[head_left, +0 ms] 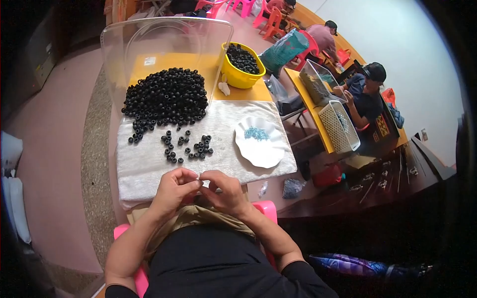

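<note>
My left hand (173, 192) and my right hand (226, 192) meet at the near edge of a white towel (141, 171). Both are closed, with thumbs and forefingers pinched around something tiny and pale that is too small to name. Just beyond them lie several loose black round pieces (170, 154), bead-like, with a hole in each. A large heap of the same pieces (166, 94) spreads from a tipped see-through plastic bin (112, 59). To the right of my hands rests a white scalloped plate (263, 156) with small light-blue pieces (256, 133) on it.
A yellow tub (243, 79) full of black pieces stands at the far right of my table. Rightward, a co-worker (365, 94) sits at another table with a see-through bin (318, 82) and a white basket (340, 129). A bag of dark pieces (294, 188) lies on the floor.
</note>
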Tool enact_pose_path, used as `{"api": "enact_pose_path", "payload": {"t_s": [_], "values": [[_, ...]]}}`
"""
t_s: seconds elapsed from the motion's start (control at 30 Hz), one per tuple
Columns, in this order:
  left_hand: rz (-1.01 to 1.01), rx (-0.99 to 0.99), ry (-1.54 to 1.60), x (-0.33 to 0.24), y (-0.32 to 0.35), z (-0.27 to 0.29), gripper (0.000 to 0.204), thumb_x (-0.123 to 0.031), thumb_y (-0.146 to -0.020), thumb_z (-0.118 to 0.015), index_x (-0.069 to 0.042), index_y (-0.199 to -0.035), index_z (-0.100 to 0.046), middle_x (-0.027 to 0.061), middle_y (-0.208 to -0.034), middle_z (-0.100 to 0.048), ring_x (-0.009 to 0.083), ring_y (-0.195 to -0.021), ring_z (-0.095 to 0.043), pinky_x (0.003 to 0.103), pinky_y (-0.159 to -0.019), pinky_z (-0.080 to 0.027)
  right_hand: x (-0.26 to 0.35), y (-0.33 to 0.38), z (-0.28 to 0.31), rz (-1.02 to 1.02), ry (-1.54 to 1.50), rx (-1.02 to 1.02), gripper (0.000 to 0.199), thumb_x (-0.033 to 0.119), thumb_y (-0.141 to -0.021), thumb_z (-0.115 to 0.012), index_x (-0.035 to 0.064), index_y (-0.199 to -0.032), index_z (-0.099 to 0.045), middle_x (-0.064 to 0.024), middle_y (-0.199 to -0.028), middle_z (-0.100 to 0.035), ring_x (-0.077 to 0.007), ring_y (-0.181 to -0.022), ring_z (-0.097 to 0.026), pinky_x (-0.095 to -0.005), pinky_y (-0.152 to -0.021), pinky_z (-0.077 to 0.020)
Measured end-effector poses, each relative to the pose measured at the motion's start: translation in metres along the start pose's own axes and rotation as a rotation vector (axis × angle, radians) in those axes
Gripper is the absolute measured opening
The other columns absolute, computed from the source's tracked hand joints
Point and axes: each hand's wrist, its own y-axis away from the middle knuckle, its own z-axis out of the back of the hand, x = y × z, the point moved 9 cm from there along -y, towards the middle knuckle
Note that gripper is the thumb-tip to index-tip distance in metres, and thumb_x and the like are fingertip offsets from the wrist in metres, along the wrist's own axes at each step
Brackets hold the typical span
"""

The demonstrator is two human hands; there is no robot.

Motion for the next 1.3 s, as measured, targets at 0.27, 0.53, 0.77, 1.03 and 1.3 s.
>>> {"api": "enact_pose_path", "payload": {"t_s": [0.27,0.53,0.77,1.03,1.3], "values": [[0.03,-0.003,0.032,0.003,0.002,-0.004,0.02,-0.001,-0.086,-0.069,-0.001,-0.103,-0.059,0.0061,-0.091,-0.067,0.0122,-0.081,-0.065,0.025,-0.073,-0.056,-0.005,0.008,0.001,-0.049,0.009,0.0,0.037,-0.006,-0.079,-0.07,0.0036,-0.113,-0.062,-0.0142,-0.097,-0.069,-0.0203,-0.066,-0.067,-0.03,-0.056,-0.0523],[-0.042,-0.105,0.087,0.011,0.004,-0.001,0.02,-0.003,-0.085,-0.071,-0.002,-0.102,-0.06,0.005,-0.087,-0.066,0.0112,-0.075,-0.064,0.025,-0.066,-0.055,0.001,0.016,0.006,-0.157,-0.051,0.029,0.037,-0.005,-0.08,-0.069,0.004,-0.115,-0.062,-0.0136,-0.091,-0.069,-0.0166,-0.062,-0.063,-0.029,-0.055,-0.0495],[-0.054,-0.164,0.118,0.006,0.006,0.002,0.017,-0.005,-0.085,-0.073,-0.002,-0.098,-0.063,0.0047,-0.084,-0.066,0.0116,-0.07,-0.063,0.025,-0.063,-0.054,-0.026,0.016,0.055,-0.187,0.063,-0.048,0.026,-0.007,-0.081,-0.068,0.0012,-0.105,-0.066,-0.0071,-0.085,-0.067,-0.0078,-0.063,-0.06,-0.0229,-0.057,-0.0464],[-0.02,-0.119,0.107,0.019,0.004,-0.003,0.015,-0.008,-0.086,-0.072,-0.003,-0.097,-0.064,0.0036,-0.081,-0.065,0.0117,-0.07,-0.063,0.025,-0.064,-0.053,-0.127,-0.002,0.157,-0.36,0.655,-0.161,0.017,0.008,-0.08,-0.07,0.0044,-0.096,-0.07,-0.0133,-0.087,-0.069,-0.0263,-0.069,-0.067,-0.0347,-0.064,-0.0514],[-0.026,-0.125,0.11,0.016,0.006,-0.005,0.015,-0.009,-0.087,-0.072,-0.003,-0.098,-0.064,0.0033,-0.082,-0.065,0.011,-0.071,-0.063,0.025,-0.065,-0.054,-0.132,-0.017,0.148,-0.347,0.862,-0.014,0.013,0.015,-0.081,-0.069,0.0073,-0.092,-0.071,-0.0117,-0.092,-0.068,-0.0335,-0.083,-0.066,-0.0414,-0.075,-0.0506]]}}
